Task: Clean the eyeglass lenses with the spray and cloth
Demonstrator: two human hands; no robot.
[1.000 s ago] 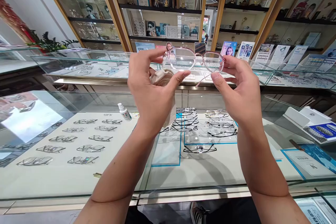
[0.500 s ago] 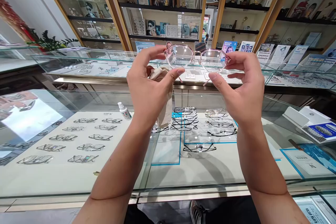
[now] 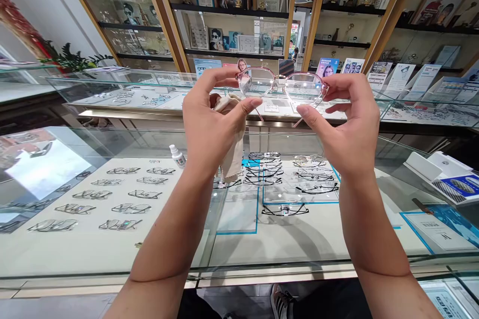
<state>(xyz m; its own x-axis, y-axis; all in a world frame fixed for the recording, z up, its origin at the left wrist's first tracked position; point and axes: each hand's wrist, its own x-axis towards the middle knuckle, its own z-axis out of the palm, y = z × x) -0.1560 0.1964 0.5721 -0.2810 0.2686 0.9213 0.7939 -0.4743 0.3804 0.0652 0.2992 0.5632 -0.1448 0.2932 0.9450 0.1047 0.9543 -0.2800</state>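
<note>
A pair of eyeglasses (image 3: 280, 77) with thin pinkish rims and clear lenses is held up in front of me, above the glass counter. My left hand (image 3: 213, 114) is closed on the left side of the frame, thumb below and fingers above. A beige cleaning cloth (image 3: 233, 159) is also tucked in that hand and hangs down behind the wrist. My right hand (image 3: 348, 119) grips the right side of the frame near the hinge. The temple tips point down toward me between both thumbs.
Below my arms, the glass display counter (image 3: 175, 254) holds rows of eyeglasses (image 3: 130, 208). A small white spray bottle (image 3: 177, 156) stands left of my left forearm. An open white box (image 3: 445, 172) sits on the right. Another display counter (image 3: 149, 113) and shelves stand beyond.
The eyeglasses have tilted slightly and dropped a little, still between both hands. My hands have shifted slightly to the right; their grip looks the same.
</note>
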